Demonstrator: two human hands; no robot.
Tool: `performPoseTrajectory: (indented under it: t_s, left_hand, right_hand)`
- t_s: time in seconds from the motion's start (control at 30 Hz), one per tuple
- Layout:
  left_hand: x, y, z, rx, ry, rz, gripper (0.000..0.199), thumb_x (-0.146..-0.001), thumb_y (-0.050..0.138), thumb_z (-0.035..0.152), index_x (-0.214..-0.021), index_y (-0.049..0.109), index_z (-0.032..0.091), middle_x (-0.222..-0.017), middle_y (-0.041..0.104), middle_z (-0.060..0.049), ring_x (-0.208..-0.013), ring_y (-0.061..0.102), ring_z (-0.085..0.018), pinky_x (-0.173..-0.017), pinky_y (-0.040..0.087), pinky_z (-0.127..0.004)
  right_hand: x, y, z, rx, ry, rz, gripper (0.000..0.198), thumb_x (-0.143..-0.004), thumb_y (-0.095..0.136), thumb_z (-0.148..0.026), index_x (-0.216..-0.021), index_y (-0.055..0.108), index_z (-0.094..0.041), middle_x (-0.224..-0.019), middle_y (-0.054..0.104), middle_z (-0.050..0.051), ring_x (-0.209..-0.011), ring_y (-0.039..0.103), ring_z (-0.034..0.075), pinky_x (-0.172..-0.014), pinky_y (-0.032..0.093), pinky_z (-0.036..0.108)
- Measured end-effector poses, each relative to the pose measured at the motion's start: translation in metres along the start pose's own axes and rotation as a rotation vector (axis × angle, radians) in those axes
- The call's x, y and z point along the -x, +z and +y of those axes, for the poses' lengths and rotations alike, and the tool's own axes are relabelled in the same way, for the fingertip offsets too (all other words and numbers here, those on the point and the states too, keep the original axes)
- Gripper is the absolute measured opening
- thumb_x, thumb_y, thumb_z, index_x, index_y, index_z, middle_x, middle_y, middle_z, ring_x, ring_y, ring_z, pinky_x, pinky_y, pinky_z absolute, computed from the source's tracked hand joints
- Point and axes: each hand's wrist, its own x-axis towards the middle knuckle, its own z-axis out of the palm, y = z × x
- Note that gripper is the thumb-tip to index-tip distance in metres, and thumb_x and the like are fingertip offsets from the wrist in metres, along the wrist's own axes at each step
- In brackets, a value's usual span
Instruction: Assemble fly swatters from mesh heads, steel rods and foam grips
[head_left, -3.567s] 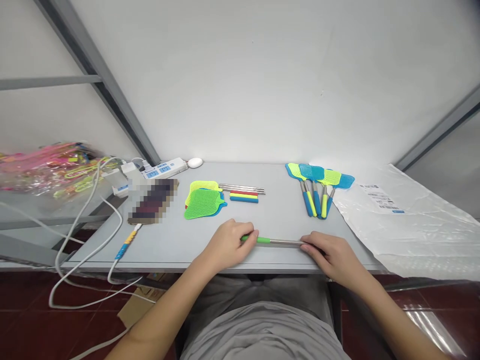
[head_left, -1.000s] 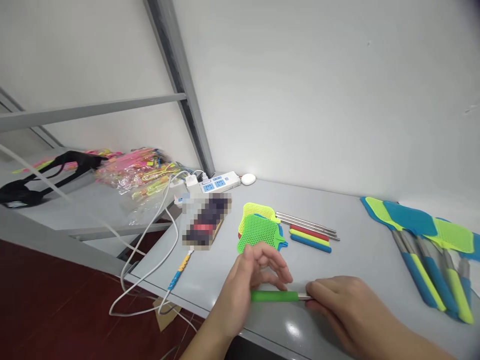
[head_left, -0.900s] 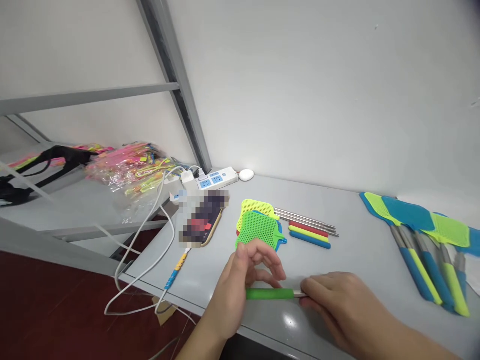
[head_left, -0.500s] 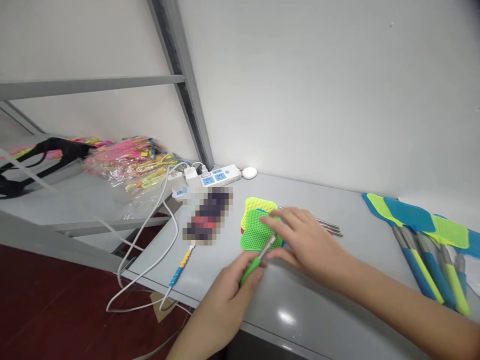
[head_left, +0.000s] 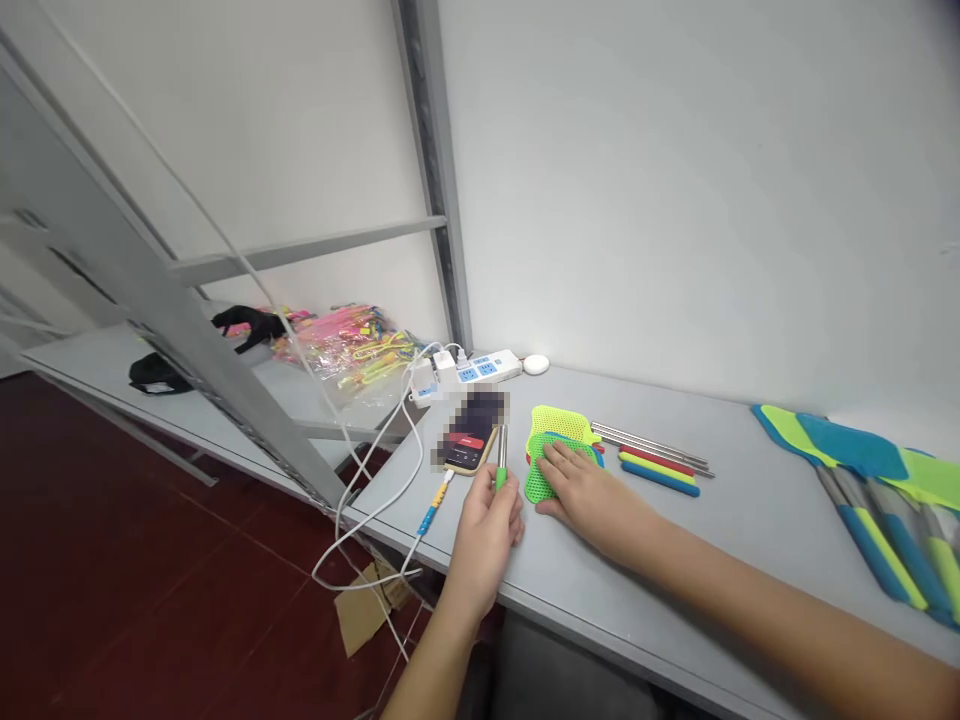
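My left hand (head_left: 486,530) is closed round a green handle (head_left: 501,479) with a short metal rod sticking up from its top. My right hand (head_left: 600,505) lies flat, fingers stretched out, on a green mesh fly swatter head (head_left: 537,484). Beneath that head, a yellow mesh head (head_left: 559,421) shows at the back, with blue and red edges peeking out. Just right of this pile lie thin metal rods (head_left: 652,447) and a row of red, yellow and blue handles (head_left: 660,476). The handle in my left hand is apart from the green head.
A phone (head_left: 469,445), partly pixelated, lies left of my hands on a charging cable. Behind it are a power strip (head_left: 487,368) and a white round object (head_left: 535,365). Blue and yellow swatters (head_left: 847,445) lie at the right. Bagged colourful items (head_left: 352,345) sit beyond the metal post.
My left hand has drawn the green handle away from the mesh heads, toward the phone, and tipped it more upright. My right hand has settled flat on the green head. The view has shifted left.
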Motion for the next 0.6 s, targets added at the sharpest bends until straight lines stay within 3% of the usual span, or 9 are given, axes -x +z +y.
performPoseTrajectory:
  t_s: [0.2, 0.33, 0.4, 0.5, 0.6]
  left_hand:
    - [0.003, -0.002, -0.003, -0.039, 0.061, -0.01, 0.034, -0.085, 0.061, 0.049, -0.085, 0.039, 0.023, -0.059, 0.029, 0.011, -0.046, 0.023, -0.005, -0.045, 0.024, -0.019]
    - [0.005, 0.001, -0.002, -0.059, 0.081, 0.012, 0.038, -0.083, 0.063, 0.05, -0.082, 0.037, 0.023, -0.06, 0.029, 0.01, -0.047, 0.024, -0.006, -0.045, 0.02, -0.019]
    - [0.01, 0.011, -0.006, -0.048, 0.078, 0.039, 0.039, -0.082, 0.063, 0.051, -0.081, 0.037, 0.022, -0.06, 0.03, 0.01, -0.048, 0.024, -0.005, -0.046, 0.02, -0.019]
    - [0.023, 0.04, -0.023, 0.02, 0.056, 0.039, 0.039, -0.083, 0.062, 0.055, -0.084, 0.04, 0.022, -0.062, 0.032, 0.009, -0.051, 0.026, -0.006, -0.047, 0.02, -0.019]
    - [0.039, 0.082, -0.045, 0.097, -0.038, -0.162, 0.04, -0.085, 0.058, 0.058, -0.089, 0.042, 0.022, -0.065, 0.034, 0.008, -0.053, 0.028, -0.006, -0.048, 0.02, -0.019]
  right_hand:
    - [0.001, 0.0, -0.003, 0.165, -0.176, 0.152, 0.035, -0.096, 0.047, -0.022, -0.123, 0.06, -0.003, -0.125, 0.063, 0.023, -0.119, 0.059, 0.03, -0.096, 0.05, 0.042]
    - [0.008, -0.035, 0.011, 0.112, -0.237, 0.344, 0.029, -0.093, 0.043, -0.008, -0.111, 0.065, -0.007, -0.112, 0.07, 0.018, -0.113, 0.063, 0.029, -0.095, 0.05, 0.042]
    - [0.018, -0.063, 0.021, -0.033, -0.123, 0.48, 0.027, -0.096, 0.04, -0.014, -0.101, 0.067, -0.014, -0.094, 0.074, 0.012, -0.096, 0.068, 0.024, -0.082, 0.053, 0.036]
    - [0.043, -0.1, 0.035, -0.354, 0.318, 0.664, 0.03, -0.1, 0.039, -0.033, -0.094, 0.066, -0.02, -0.07, 0.067, 0.001, -0.058, 0.061, 0.015, -0.052, 0.045, 0.026]
    - [0.079, -0.109, 0.043, -0.604, 0.667, 0.813, 0.034, -0.098, 0.042, -0.043, -0.093, 0.067, -0.021, -0.075, 0.064, 0.001, -0.067, 0.06, 0.017, -0.056, 0.044, 0.026]
